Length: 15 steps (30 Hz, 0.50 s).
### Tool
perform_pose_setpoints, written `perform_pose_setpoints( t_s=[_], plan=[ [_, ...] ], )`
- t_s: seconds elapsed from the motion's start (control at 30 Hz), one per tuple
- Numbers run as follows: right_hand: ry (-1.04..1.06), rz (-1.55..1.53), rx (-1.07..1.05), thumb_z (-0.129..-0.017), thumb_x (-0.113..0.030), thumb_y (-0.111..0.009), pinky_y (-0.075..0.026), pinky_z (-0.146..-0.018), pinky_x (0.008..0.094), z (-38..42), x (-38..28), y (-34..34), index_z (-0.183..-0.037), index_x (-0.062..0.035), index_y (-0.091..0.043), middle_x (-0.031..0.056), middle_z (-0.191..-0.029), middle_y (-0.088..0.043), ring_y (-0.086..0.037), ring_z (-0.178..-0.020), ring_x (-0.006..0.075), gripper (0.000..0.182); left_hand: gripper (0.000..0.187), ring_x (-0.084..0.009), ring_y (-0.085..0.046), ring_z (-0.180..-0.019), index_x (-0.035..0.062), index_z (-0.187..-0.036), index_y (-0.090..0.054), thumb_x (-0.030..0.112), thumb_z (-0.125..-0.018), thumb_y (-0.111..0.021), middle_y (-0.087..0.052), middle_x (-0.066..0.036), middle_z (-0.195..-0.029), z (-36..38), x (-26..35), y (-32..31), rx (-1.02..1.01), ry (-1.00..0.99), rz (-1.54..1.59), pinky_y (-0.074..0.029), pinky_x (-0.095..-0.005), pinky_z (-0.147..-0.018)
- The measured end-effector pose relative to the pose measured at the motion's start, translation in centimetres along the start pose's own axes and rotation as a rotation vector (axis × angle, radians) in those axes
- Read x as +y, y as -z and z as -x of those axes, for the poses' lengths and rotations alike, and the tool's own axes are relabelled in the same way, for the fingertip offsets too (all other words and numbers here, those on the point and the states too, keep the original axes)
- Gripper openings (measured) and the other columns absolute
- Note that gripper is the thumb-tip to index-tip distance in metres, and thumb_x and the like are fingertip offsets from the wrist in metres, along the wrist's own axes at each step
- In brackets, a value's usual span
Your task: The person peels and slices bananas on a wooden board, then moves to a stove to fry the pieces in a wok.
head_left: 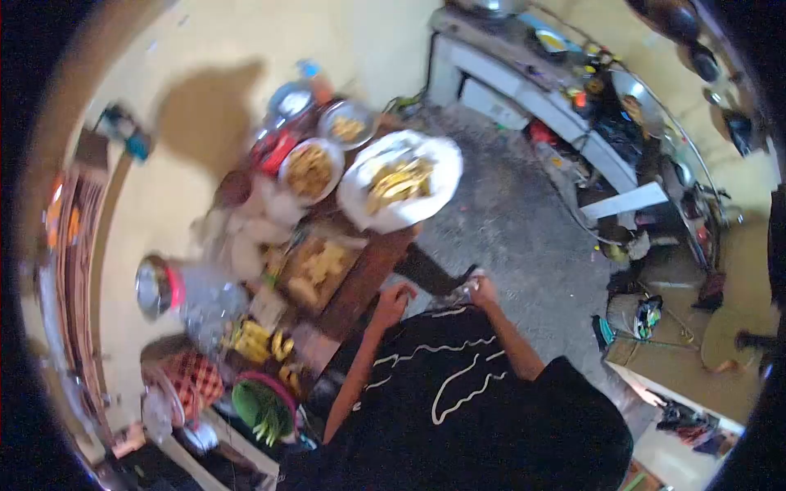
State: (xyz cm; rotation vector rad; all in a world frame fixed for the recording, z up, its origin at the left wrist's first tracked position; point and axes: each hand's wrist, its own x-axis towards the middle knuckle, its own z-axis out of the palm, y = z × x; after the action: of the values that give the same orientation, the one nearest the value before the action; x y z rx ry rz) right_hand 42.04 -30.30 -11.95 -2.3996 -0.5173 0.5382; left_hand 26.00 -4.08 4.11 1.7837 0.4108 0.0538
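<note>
My left hand is in front of my body, beside the edge of the brown wooden table, with its fingers curled in. To its right, my right hand is closed too, with something pale at its fingertips. Blur hides what either hand holds. Nearest to my left hand on the table is a board with pale cut pieces. Beyond it stands a large white basin with yellow bananas in it.
Bowls of food pieces crowd the table's far end. More bananas, a large clear plastic container and a green basket are at left. Across the grey floor runs a cluttered counter.
</note>
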Motion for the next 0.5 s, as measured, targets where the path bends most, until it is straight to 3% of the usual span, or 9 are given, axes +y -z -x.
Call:
perform_pose_setpoints(
  t_s=[0.03, 0.1, 0.17, 0.23, 0.33, 0.4, 0.5],
  plan=[
    [-0.224, 0.070, -0.006, -0.080, -0.017, -0.057, -0.046, -0.082, 0.0445, 1.0, 3.3, 0.9, -0.094, -0.0056, -0.063, 0.0171, -0.099, -0.063, -0.058, -0.094, 0.0366, 0.019, 0.018, -0.0091, -0.051, -0.063, 0.0025, -0.086, -0.060, -0.002, -0.078, -0.044, -0.057, -0.003, -0.070, -1.6, 0.6, -1.6, -0.097, 0.045, 0.032, -0.042, -0.0245, -0.060],
    [-0.218, 0.382, -0.352, -0.080, -0.028, -0.057, -0.047, -0.076, 0.0471, 1.3, 13.6, 1.6, -0.092, -0.0070, -0.065, 0.0172, -0.095, -0.065, -0.061, -0.089, 0.0379, 0.026, 0.020, -0.0093, -0.052, -0.064, 0.0026, -0.087, -0.060, -0.003, -0.077, -0.044, -0.057, -0.003, -0.072, -4.6, 2.7, -5.0, -0.108, 0.142, 0.112, -0.042, -0.0245, -0.060],
    [-0.247, 0.352, -0.274, -0.080, -0.030, -0.054, -0.048, -0.073, 0.0488, 3.0, 26.6, -0.6, -0.091, -0.0077, -0.067, 0.0177, -0.091, -0.066, -0.063, -0.083, 0.0376, 0.028, 0.021, -0.0098, -0.052, -0.065, 0.0026, -0.090, -0.060, -0.003, -0.077, -0.044, -0.058, -0.003, -0.075, -8.8, 4.1, -8.6, -0.062, 0.150, 0.166, -0.043, -0.0246, -0.060],
    [-0.532, 0.287, -0.195, -0.080, -0.028, -0.056, -0.052, -0.068, 0.0436, 6.2, 24.3, 7.3, -0.089, -0.0072, -0.067, 0.0142, -0.084, -0.069, -0.067, -0.078, 0.0301, 0.025, 0.024, -0.0104, -0.053, -0.066, 0.0025, -0.093, -0.059, -0.004, -0.077, -0.044, -0.059, -0.003, -0.077, -12.4, 3.7, -12.3, 0.029, 0.082, 0.212, -0.043, -0.0248, -0.060],
    [-0.834, -0.283, 0.035, -0.078, -0.024, -0.057, -0.053, -0.065, 0.0372, 10.0, 29.3, 12.4, -0.080, -0.0070, -0.068, 0.0110, -0.081, -0.070, -0.068, -0.073, 0.0210, 0.020, 0.026, -0.0099, -0.054, -0.067, 0.0026, -0.098, -0.058, -0.004, -0.078, -0.043, -0.060, -0.004, -0.080, -18.6, 6.1, -16.1, 0.008, 0.114, 0.270, -0.044, -0.0239, -0.060],
    [-0.795, -0.330, 0.114, -0.078, -0.022, -0.059, -0.053, -0.060, 0.0345, 11.7, 34.2, 13.2, -0.076, -0.0079, -0.068, 0.0074, -0.077, -0.070, -0.067, -0.067, 0.0167, 0.017, 0.026, -0.0093, -0.054, -0.067, 0.0031, -0.099, -0.057, -0.006, -0.078, -0.045, -0.060, -0.005, -0.082, -21.7, 8.6, -18.3, 0.037, 0.079, 0.202, -0.044, -0.0228, -0.059],
    [-0.594, -0.100, 0.040, -0.081, -0.020, -0.058, -0.051, -0.053, 0.0335, 10.6, 38.1, 16.0, -0.073, -0.0064, -0.066, 0.0064, -0.072, -0.068, -0.064, -0.059, 0.0154, 0.018, 0.026, -0.0096, -0.054, -0.070, 0.0036, -0.101, -0.057, -0.007, -0.080, -0.045, -0.060, -0.004, -0.085, -25.7, 13.0, -20.8, 0.039, 0.039, 0.223, -0.044, -0.0235, -0.061]
  ],
)
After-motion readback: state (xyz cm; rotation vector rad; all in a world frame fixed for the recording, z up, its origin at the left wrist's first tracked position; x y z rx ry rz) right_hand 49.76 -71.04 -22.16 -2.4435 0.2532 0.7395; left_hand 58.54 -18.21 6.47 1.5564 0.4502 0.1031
